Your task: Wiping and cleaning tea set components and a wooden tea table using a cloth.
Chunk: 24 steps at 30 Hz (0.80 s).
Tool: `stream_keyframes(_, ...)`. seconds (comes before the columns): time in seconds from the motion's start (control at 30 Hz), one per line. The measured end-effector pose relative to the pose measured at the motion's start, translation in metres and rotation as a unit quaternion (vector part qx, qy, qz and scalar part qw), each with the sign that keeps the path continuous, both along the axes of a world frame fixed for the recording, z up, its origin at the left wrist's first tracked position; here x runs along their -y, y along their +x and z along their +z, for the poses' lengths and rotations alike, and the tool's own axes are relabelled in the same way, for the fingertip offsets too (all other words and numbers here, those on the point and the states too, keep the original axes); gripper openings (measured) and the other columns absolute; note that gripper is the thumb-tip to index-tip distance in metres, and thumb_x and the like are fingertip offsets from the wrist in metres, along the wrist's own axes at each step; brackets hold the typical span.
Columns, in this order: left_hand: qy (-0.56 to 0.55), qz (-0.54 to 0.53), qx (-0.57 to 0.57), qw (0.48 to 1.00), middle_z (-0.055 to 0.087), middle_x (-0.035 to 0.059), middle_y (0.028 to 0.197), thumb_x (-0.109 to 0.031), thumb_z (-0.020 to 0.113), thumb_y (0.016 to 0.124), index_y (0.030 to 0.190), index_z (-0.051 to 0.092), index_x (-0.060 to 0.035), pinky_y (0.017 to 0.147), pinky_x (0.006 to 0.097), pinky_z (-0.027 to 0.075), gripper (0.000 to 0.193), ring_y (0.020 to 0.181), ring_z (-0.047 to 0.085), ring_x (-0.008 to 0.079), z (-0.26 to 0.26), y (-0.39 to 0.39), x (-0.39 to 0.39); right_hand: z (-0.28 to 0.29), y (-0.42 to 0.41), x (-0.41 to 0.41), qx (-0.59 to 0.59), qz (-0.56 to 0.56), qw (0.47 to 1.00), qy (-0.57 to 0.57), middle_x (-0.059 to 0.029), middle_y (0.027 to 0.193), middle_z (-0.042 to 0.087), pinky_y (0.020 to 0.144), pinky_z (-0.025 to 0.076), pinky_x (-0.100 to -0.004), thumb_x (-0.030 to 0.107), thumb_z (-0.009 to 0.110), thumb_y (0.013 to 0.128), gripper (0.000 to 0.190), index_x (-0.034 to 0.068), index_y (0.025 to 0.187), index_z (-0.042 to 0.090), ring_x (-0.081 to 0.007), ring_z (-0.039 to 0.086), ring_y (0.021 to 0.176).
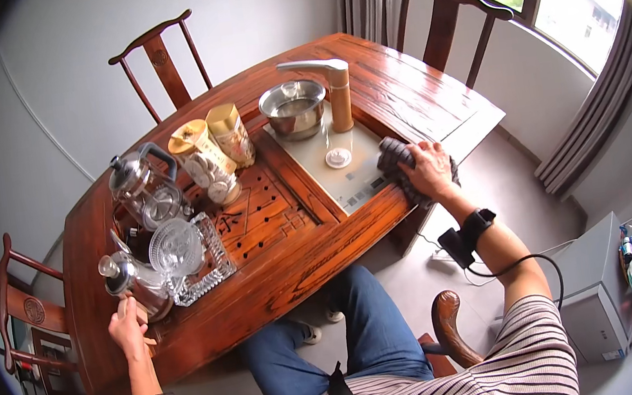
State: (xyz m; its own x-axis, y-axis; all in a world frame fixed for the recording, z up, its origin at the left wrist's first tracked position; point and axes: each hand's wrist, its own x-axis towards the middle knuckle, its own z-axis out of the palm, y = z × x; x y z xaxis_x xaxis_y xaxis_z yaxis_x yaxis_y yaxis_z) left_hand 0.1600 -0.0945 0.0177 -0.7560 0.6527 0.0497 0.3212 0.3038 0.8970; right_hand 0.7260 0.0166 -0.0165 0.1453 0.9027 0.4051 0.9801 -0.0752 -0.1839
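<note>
My right hand (430,170) grips a dark grey cloth (394,159) at the near right corner of the glass-topped tea stove panel (313,171), which is set into a carved wooden tea table (300,258). At the left, my left hand (128,330) is closed around the wooden handle of a glass teapot (146,286) with a metal lid. Beside that teapot, a cut-glass bowl (177,247) rests on a square glass tray (222,250). A white round lid (338,158) lies on the panel, near a steel pot (293,111) and a wood-and-metal water spout (340,97).
Behind the bowl stand a glass kettle (142,183) and two gold-lidded canisters (205,163) (231,134). Wooden chairs stand at the far side (163,62), the far right (440,28) and the left (34,309). A grey cabinet (585,294) is at the right.
</note>
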Motion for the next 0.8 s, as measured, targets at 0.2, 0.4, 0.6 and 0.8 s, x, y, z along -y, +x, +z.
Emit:
stream_keyframes(0.2,-0.020,0.000,0.000,1.000,0.054,0.0050,0.070,-0.032,0.065,0.071,0.075,0.054,-0.0017,0.042,0.0245,0.043,0.032,0.059,0.052,0.0125,0.001,-0.001,-0.001,0.006,-0.008,-0.003,-0.058,0.026,0.998,0.014,-0.0120,0.098,0.049,0.082,0.035,-0.0389,0.032,0.059,0.072,0.036,0.010,0.100,0.057,-0.0289,0.042,0.097)
stream_keyframes(0.4,-0.155,-0.127,-0.410,0.890,0.055,0.0162,0.087,-0.030,0.069,0.065,0.096,0.047,0.0053,0.067,0.0342,0.044,0.052,0.068,0.053,0.0239,0.044,-0.030,0.006,0.016,0.028,-0.052,-0.341,0.076,0.931,0.107,-0.0240,0.090,0.051,0.079,0.036,-0.0423,0.034,0.055,0.075,0.036,0.004,0.096,0.056,-0.0377,0.045,0.091)
stream_keyframes(0.6,-0.116,-0.249,-0.429,0.861,0.056,0.0125,0.074,-0.017,0.066,0.065,0.090,0.053,-0.0002,0.056,0.0306,0.043,0.033,0.056,0.051,0.0183,0.158,0.095,-0.025,0.092,-0.005,-0.109,-0.384,0.132,0.888,0.217,-0.0196,0.096,0.051,0.082,0.036,-0.0402,0.031,0.055,0.076,0.037,0.005,0.103,0.053,-0.0347,0.046,0.095)
stream_keyframes(0.8,-0.067,-0.466,-0.469,0.747,0.057,0.0126,0.076,-0.028,0.061,0.071,0.081,0.057,-0.0041,0.063,0.0352,0.043,0.027,0.071,0.055,0.0283,0.172,0.241,-0.140,0.113,-0.033,-0.198,-0.217,0.112,0.923,0.297,-0.0150,0.103,0.050,0.086,0.036,-0.0396,0.037,0.058,0.072,0.046,0.011,0.110,0.051,-0.0317,0.044,0.098)
